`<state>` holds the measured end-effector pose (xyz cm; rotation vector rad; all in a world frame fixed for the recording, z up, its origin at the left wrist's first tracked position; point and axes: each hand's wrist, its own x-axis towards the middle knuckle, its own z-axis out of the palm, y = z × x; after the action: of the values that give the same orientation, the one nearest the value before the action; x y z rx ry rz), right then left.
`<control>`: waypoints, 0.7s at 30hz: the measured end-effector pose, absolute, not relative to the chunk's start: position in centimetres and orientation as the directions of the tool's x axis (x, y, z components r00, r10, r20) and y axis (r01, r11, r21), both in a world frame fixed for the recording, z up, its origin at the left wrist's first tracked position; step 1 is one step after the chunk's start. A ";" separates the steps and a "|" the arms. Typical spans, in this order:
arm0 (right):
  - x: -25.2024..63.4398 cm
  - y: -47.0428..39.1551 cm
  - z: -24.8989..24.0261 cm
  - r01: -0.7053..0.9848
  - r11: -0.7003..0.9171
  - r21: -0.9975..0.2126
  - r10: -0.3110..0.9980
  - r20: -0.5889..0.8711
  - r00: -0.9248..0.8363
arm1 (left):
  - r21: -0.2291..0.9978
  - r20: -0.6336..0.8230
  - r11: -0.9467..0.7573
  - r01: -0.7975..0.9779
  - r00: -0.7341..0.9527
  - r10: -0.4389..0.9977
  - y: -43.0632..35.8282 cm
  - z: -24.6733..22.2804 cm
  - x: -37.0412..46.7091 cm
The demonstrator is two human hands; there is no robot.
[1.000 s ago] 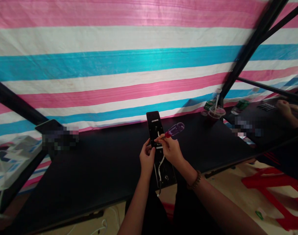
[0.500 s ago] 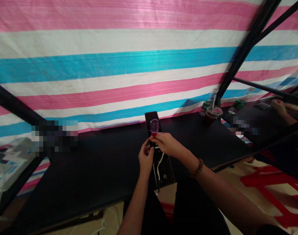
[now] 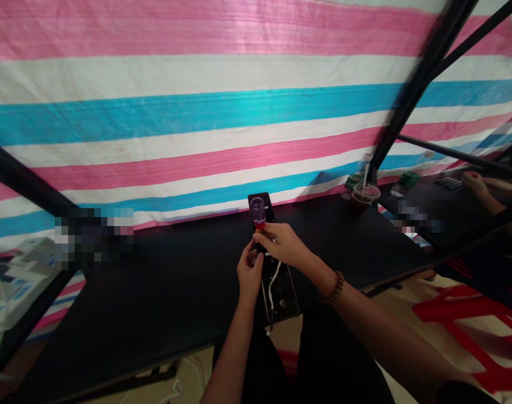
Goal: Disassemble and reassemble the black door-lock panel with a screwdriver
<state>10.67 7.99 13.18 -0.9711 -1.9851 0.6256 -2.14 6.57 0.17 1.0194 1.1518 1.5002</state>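
My right hand (image 3: pixel 283 242) grips a screwdriver (image 3: pixel 258 212) by its red collar; the translucent purple handle points up and away. Its shaft and tip are hidden behind my fingers. Beneath both hands lies a long, narrow black panel (image 3: pixel 284 294), reaching from the back of the table to the front edge. A white cable (image 3: pixel 272 283) runs along it, and its end hangs past the near edge. My left hand (image 3: pixel 250 272) is at the panel's left edge, thumb and fingers curled close to the right fingertips. What lies between the left fingers cannot be made out.
The black table (image 3: pixel 176 292) has a lidded plastic cup (image 3: pixel 365 193) with a straw and a bottle (image 3: pixel 352 182) at back right. Black frame posts (image 3: pixel 407 106) slant on both sides. Another person's hand (image 3: pixel 477 182) rests at the neighbouring table. A red stool (image 3: pixel 449 308) stands right.
The screwdriver handle and my right hand have shifted slightly left, and the handle tilts more to the left. My left hand stays almost where it was.
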 end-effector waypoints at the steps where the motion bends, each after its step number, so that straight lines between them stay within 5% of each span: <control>1: 10.6 8.0 13.1 0.412 0.585 -0.699 0.810 0.473 -0.348 | 0.976 0.064 -0.103 -0.191 -0.201 0.978 6.6 0.2 -2.1; 21: 10.8 7.4 11.5 0.348 0.549 -0.760 0.823 0.563 -0.070 | 0.975 0.053 -0.089 -0.203 -0.174 0.983 6.5 0.4 -2.2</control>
<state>10.79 7.37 11.52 -0.9999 -1.6590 0.5262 -2.16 6.47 0.37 1.0166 1.1340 1.4782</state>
